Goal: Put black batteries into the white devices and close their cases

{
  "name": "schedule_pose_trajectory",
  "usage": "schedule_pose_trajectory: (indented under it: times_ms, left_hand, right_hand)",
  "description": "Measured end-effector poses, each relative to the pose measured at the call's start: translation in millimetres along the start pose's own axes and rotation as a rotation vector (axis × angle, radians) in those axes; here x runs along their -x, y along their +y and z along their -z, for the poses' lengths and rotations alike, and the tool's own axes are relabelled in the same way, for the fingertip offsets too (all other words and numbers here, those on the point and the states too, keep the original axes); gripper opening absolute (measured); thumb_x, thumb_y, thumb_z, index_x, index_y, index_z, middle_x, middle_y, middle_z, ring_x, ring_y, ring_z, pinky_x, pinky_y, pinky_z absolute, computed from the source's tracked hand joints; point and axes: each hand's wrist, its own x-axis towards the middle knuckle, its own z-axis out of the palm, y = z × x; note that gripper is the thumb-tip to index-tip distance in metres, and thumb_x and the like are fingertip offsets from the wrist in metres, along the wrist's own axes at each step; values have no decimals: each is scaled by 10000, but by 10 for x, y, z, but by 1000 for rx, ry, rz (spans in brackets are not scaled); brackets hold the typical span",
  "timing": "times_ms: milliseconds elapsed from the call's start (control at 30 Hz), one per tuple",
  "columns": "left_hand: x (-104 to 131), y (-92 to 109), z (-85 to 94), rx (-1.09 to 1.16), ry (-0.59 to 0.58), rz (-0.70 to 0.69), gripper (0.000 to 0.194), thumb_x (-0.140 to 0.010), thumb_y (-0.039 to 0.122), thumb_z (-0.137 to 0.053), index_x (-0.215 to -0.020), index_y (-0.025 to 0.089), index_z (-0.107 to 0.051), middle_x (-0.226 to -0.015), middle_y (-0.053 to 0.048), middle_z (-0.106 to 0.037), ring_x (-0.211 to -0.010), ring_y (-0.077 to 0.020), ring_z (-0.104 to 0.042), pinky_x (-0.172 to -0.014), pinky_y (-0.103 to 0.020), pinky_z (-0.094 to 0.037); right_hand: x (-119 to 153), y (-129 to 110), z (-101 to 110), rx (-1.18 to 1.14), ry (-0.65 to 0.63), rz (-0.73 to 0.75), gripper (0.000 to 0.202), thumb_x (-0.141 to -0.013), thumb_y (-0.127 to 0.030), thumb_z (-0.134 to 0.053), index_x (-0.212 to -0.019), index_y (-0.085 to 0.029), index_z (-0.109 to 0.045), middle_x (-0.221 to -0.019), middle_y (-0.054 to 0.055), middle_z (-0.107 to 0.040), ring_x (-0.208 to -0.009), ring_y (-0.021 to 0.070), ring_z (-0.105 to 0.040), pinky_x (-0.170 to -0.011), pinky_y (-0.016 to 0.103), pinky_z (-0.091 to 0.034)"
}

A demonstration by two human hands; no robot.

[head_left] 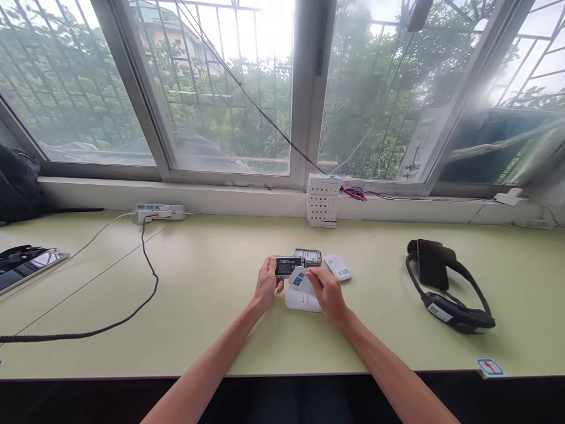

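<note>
My left hand [266, 282] is closed on the left end of a device with a black 3000mAh battery [285, 267] facing up. My right hand [329, 290] pinches a white cover [298, 280] with a blue-and-dark label, tilted over the device's lower right part. Beneath the cover, a white rounded shell [302, 300] lies on the table. Just behind the battery rests another opened device [309, 255] with its inside showing. To the right of it lies a white device [338, 267] with a small label.
On the right of the green table [212, 330] lies a black headset [459, 315] with a dark phone [432, 264]. A power strip [172, 212] and a white block stack [322, 201] stand at the back. A black cable [150, 288] crosses the left side.
</note>
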Motion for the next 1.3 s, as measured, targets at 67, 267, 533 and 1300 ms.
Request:
schedule_pose_trajectory:
  times_ms: [67, 267, 533, 1300]
  left_hand:
    - [2, 4, 1, -2, -25, 0, 417, -867, 567, -507, -1065, 200, -504, -592, 71, -508, -285, -30, -322, -278, -163, -252]
    - [33, 24, -30, -60, -97, -9, 478, -831, 598, -559, -1078, 190, -522, -596, 60, -514, -302, -33, -350, -275, -160, -256]
    - [93, 51, -53, -167, -257, -27, 504, -797, 581, -618, -1111, 201, -510, -617, 58, -537, -329, -36, -401, -305, -157, -308]
    - [153, 103, -99, -232, -297, -60, 464, -785, 522, -659, -1100, 199, -551, -584, 65, -508, -340, -53, -429, -303, -164, -328]
  right_hand:
    - [-5, -15, 6, -27, 12, -70, 241, -994, -322, -427, -1007, -199, -633, -906, 71, -709, -760, 192, -648, -670, 302, -504]
    - [-21, -35, 22, -65, 29, -210, 247, -985, -338, -426, -1104, -195, -588, -931, 72, -696, -741, 184, -653, -657, 293, -516]
    - [-21, -20, 36, -85, 81, -207, 201, -972, -331, -457, -1009, -204, -609, -925, 70, -671, -819, 197, -637, -715, 309, -524]
    - [-61, -85, 43, 12, 4, -95, 179, -928, -294, -521, -1054, -214, -620, -976, 92, -590, -954, 240, -556, -828, 384, -496]
